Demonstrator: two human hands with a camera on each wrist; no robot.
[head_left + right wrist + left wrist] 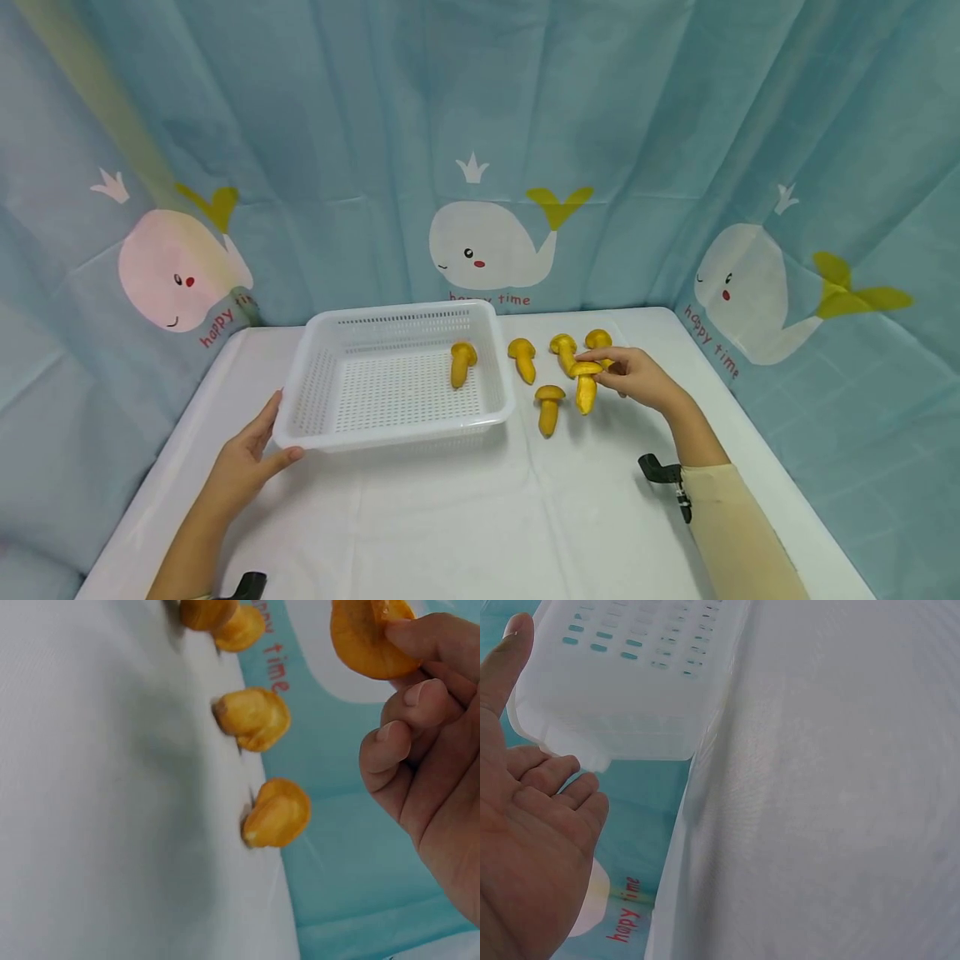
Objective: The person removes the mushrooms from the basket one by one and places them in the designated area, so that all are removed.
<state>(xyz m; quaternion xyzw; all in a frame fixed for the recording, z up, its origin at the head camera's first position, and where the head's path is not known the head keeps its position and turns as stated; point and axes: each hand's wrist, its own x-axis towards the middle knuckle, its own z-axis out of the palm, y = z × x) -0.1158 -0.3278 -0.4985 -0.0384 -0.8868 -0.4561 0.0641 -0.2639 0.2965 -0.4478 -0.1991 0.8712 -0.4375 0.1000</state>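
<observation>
My right hand [633, 379] pinches the cap of a yellow mushroom [585, 398] and holds it above the white table, stem hanging down. Only part of that mushroom's cap [364, 645] shows in the right wrist view, between thumb and fingers. Several more yellow mushrooms lie close by, among them one with its cap toward the back [550, 408] and one nearer the basket [522, 360]. A white perforated basket [390, 432] stands on the left, with one mushroom [461, 367] inside. At the basket's front left corner is my left hand [243, 458], thumb spread from its loosely bent fingers.
The table [450, 525] has a white cover. Blue curtains [360, 150] with printed whales stand behind it and along both sides. A black wrist mount [660, 469] sits on the right sleeve.
</observation>
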